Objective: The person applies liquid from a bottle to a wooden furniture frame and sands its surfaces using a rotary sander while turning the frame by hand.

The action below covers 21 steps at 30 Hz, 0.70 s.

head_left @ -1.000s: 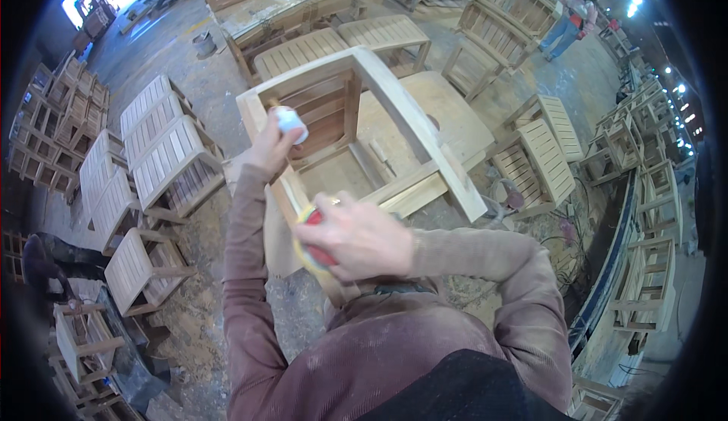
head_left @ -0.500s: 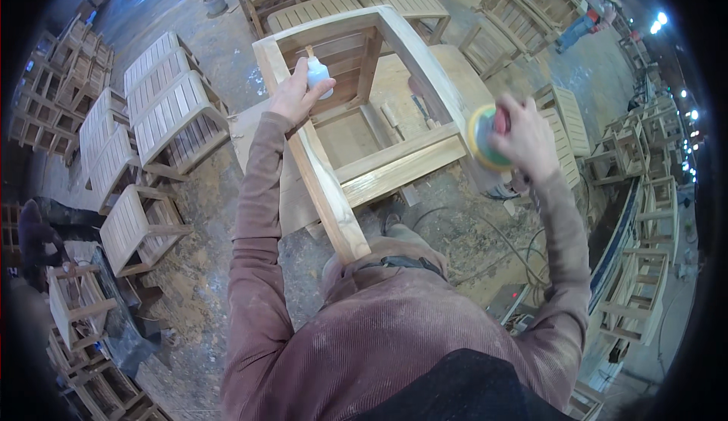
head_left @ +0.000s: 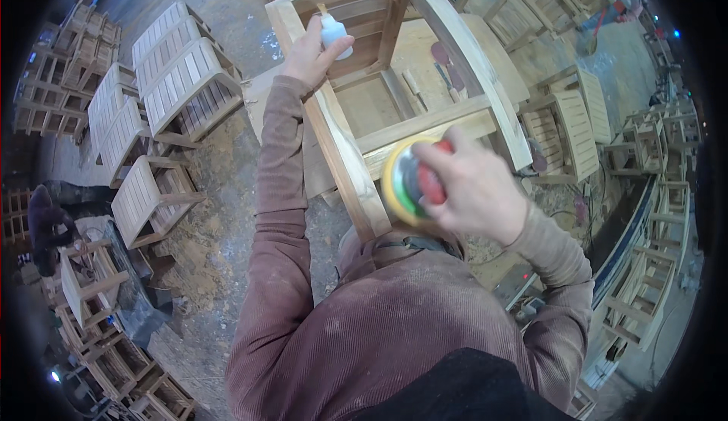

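My left hand is closed around a small pale-blue squeeze bottle with a tan tip pointing up. It rests by the left rail of a wooden chair frame, which stands tilted in front of me. In my right hand is a handheld round sander with a red body and a yellow-green edged pad. The pad is turned toward the near end of the left rail; I cannot tell whether it touches the wood. Motion blurs the sander slightly.
Behind the frame, a board carries a few slim hand tools. Slatted wooden chairs stand on the left, and more slatted pieces on the right. Stacked frames line the far right. Another person is at the left edge.
My right hand has brought the sander left and nearer to me, from beyond the frame's right side to its near left rail. The left hand still grips the bottle. The whole view has shifted.
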{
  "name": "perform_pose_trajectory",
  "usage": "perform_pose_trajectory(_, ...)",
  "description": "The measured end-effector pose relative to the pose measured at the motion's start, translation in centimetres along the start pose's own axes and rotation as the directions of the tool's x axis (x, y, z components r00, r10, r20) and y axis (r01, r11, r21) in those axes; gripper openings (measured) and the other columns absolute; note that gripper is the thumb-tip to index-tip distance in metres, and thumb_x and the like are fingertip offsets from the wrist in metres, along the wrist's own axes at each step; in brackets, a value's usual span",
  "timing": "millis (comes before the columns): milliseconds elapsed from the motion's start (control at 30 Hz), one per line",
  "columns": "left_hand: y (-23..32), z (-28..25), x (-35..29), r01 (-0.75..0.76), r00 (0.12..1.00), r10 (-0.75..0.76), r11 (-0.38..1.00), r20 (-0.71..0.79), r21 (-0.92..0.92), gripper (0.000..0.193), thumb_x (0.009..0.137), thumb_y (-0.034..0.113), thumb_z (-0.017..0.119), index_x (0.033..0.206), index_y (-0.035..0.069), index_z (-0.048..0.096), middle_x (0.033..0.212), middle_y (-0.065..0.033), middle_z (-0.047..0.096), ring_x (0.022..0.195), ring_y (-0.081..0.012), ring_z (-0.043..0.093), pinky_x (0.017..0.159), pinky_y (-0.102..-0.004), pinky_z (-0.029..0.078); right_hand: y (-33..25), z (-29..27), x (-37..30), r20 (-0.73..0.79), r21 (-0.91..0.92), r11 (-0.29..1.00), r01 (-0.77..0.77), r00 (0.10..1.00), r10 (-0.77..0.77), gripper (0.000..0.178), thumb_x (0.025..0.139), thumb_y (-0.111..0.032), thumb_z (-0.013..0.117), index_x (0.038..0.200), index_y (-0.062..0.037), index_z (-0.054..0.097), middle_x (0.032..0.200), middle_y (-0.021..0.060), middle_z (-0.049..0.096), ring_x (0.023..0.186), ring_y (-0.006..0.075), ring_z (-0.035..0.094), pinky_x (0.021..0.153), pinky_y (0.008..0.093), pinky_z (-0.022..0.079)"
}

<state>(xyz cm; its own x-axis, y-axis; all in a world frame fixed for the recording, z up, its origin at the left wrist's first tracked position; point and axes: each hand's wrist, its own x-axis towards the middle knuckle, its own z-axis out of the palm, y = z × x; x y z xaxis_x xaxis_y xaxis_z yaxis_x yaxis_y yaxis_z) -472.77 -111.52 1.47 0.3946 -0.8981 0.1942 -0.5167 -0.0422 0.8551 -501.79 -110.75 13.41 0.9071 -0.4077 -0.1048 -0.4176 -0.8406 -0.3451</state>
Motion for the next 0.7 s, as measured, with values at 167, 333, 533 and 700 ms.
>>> perform_pose_trajectory(167,-1.4,-0.2,-0.1,-0.026,0.999,0.025,1.0,-0.025,-0.003,0.042,0.088,0.035,0.06,0.108,0.003,0.044,0.076,-0.0061,0.056,0.049,-0.0087,0.05,0.044,-0.0233,0.041,4.3,-3.7,-3.5,-0.592,0.109,0.957,-0.269,0.756,0.28,0.057,0.061,-0.016,0.074,0.113,-0.0062,0.053,0.098,0.0156,0.06,0.091,0.0281,0.062,0.081,0.0357,0.049)
perform_pose_trajectory(333,-1.2,0.4,0.1,-0.027,0.999,0.027,0.999,-0.027,0.023,0.04,0.088,0.03,0.06,0.113,0.004,0.044,0.078,-0.0046,0.056,0.05,-0.0067,0.047,0.043,-0.0214,0.039,16.9,0.9,-7.7,-0.775,0.365,0.662,-0.655,0.181,0.606,0.058,0.058,-0.025,0.079,0.106,-0.0042,0.055,0.1,0.0151,0.061,0.093,0.0279,0.06,0.084,0.0348,0.046)
perform_pose_trajectory(533,-0.6,1.2,1.0,0.092,0.995,-0.095,0.994,-0.039,-0.058,0.031,0.09,0.021,0.058,0.115,0.008,0.045,0.086,-0.0013,0.055,0.05,-0.0049,0.042,0.042,-0.0192,0.035,34.9,25.6,-11.4,-0.45,0.409,0.671,-0.619,0.503,0.738,0.035,0.067,-0.017,0.068,0.097,-0.0022,0.06,0.087,0.0105,0.063,0.083,0.0253,0.061,0.078,0.0374,0.046)
perform_pose_trajectory(700,-1.4,0.2,0.0,0.146,0.981,-0.159,0.982,-0.111,-0.121,0.033,0.09,0.021,0.059,0.116,0.006,0.046,0.087,-0.0016,0.056,0.05,-0.0049,0.045,0.042,-0.0192,0.036,27.1,30.8,-0.6,0.258,0.264,0.57,-0.778,0.627,0.735,0.047,0.068,-0.029,0.071,0.109,-0.0075,0.059,0.108,0.0146,0.061,0.104,0.0306,0.057,0.088,0.0381,0.046)
